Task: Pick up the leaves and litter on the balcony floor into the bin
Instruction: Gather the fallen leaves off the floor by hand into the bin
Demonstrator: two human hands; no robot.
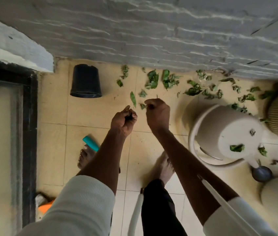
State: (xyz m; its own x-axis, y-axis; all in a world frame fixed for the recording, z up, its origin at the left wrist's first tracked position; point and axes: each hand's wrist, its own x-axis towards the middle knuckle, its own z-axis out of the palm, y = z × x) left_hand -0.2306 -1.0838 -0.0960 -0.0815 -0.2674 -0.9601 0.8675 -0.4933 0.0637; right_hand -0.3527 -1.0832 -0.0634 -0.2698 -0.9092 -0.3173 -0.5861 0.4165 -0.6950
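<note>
Both of the person's arms reach forward and down over the tiled balcony floor (100, 114). The left hand (123, 120) is curled closed around a small dark clump of leaf debris that shows between its fingers. The right hand (158, 114) is also curled, pinching a small leaf fragment (142, 106) at its fingertips, just above the floor.

Green leaves (152, 80) lie scattered in a band along the foot of the grey stone wall (152, 31), from near the black pot (85, 81) across to the right side. 1 long leaf (132, 99) lies just beyond the 2 hands.

The black pot stands upside down on the floor near the wall, left of the leaves. The white bin (220, 133) lies tipped on its side to the right of the right hand, with leaf scraps on and beside it. A teal cylinder (91, 143) rests by the person's left foot (84, 157).
</note>
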